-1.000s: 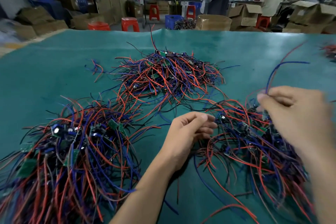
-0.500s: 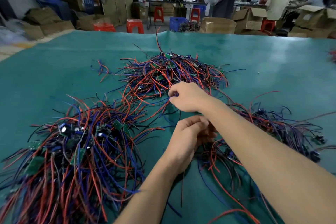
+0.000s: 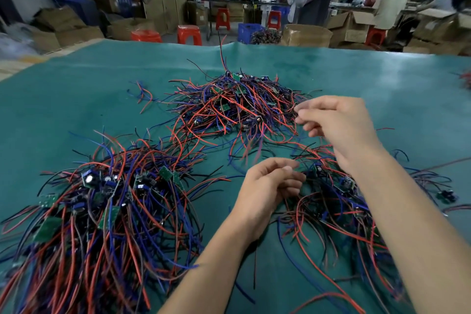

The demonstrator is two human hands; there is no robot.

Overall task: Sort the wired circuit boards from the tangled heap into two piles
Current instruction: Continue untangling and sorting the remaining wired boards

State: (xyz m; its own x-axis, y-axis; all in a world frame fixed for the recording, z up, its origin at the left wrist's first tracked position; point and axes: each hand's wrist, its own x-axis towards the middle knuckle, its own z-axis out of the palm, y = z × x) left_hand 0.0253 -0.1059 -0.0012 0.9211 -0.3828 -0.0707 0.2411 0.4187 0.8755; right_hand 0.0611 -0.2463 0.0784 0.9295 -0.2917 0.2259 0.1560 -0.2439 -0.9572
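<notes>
The tangled heap (image 3: 237, 107) of red, blue and black wires with small green boards lies in the middle of the teal table (image 3: 76, 99). A large pile (image 3: 107, 206) of wired boards spreads at the near left. A second pile (image 3: 339, 199) sits at the near right, partly under my right forearm. My right hand (image 3: 339, 125) hovers at the heap's right edge, blurred, thumb and fingers pinching thin wires. My left hand (image 3: 267, 186) rests at the right pile's left edge, its curled fingers and thumb closed on that pile's wires.
A few loose wires (image 3: 142, 94) lie left of the heap. Beyond the table's far edge stand red stools (image 3: 190, 34), cardboard boxes (image 3: 305, 35) and a blue crate (image 3: 248, 32). A person (image 3: 390, 5) sits at the back right.
My right hand moved from the right pile to the middle heap, then drew back to the right and higher. The left hand stayed in place.
</notes>
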